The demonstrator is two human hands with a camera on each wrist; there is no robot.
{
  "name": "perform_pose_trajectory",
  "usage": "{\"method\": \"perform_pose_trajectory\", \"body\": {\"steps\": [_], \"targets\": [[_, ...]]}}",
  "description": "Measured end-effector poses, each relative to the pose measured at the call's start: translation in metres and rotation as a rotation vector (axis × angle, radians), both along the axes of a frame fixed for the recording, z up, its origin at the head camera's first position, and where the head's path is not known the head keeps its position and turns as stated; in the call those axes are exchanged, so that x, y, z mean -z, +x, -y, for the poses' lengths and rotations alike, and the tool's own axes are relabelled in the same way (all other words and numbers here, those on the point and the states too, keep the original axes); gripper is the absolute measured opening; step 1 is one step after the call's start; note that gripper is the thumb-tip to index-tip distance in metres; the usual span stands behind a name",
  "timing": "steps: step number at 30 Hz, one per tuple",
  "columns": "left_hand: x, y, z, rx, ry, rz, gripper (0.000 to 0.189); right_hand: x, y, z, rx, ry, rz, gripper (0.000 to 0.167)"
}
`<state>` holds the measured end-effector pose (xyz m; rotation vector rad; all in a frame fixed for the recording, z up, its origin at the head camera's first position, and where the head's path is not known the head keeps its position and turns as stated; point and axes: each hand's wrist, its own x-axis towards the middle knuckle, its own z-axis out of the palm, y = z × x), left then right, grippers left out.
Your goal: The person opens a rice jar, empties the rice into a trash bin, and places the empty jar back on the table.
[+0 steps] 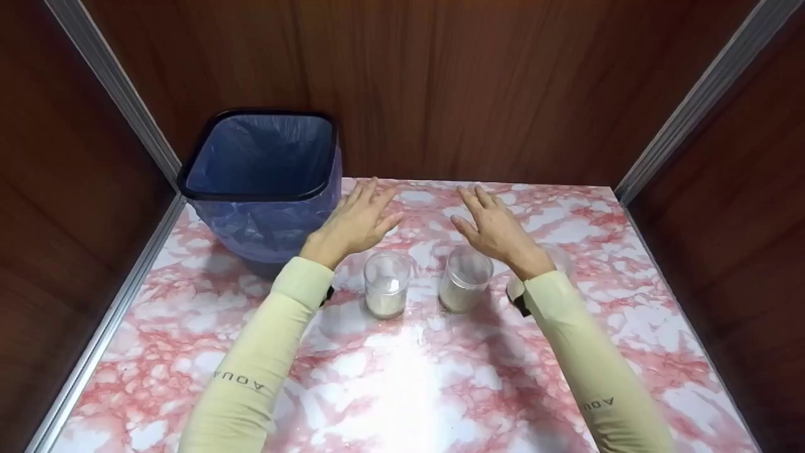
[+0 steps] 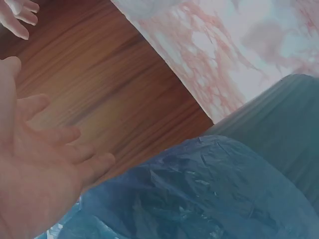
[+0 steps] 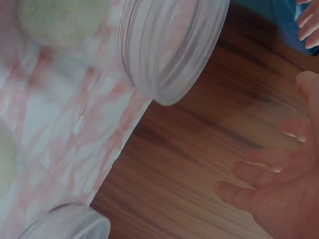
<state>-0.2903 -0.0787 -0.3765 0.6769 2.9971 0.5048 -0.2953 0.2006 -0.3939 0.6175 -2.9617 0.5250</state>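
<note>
Marbled tabletop (image 1: 339, 396) shows between 2 empty, outstretched hands (image 1: 352, 223) (image 1: 499, 233) pointing toward its back edge (image 1: 427, 182) past clear jars (image 1: 386, 286) (image 1: 464, 283).

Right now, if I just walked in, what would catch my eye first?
Probably the big blue-lined bin at the back left of the pink-and-white table. Next, the left fingers and right fingers, stretched out and empty above the table, with two clear jars standing between the sleeves.

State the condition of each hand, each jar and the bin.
Left hand: empty, outstretched.
Right hand: empty, outstretched.
Left jar: upright, partly filled with pale contents.
Middle jar: upright, partly filled likewise.
Right jar: partly hidden by the right sleeve, some pale contents showing.
Bin: upright, open, lined with a bag.
</note>
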Motion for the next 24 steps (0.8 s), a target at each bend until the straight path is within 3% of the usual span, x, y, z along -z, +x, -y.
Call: {"method": "perform_pose_trajectory", "body": {"steps": [8, 15, 24], "targets": [[0.000, 0.018, 0.000, 0.050, 0.013, -0.047, 0.060, 0.009, 0.016, 0.010, -0.072, -0.028, -0.111, 0.062], [0.006, 0.039, 0.002, 0.112, 0.042, -0.092, 0.058, 0.019, 0.036, 0.021, -0.129, -0.099, -0.134, 0.060], [0.017, 0.053, 0.004, 0.189, 0.056, -0.229, 0.056, 0.029, 0.055, 0.033, -0.234, -0.220, -0.216, 0.055]]}}
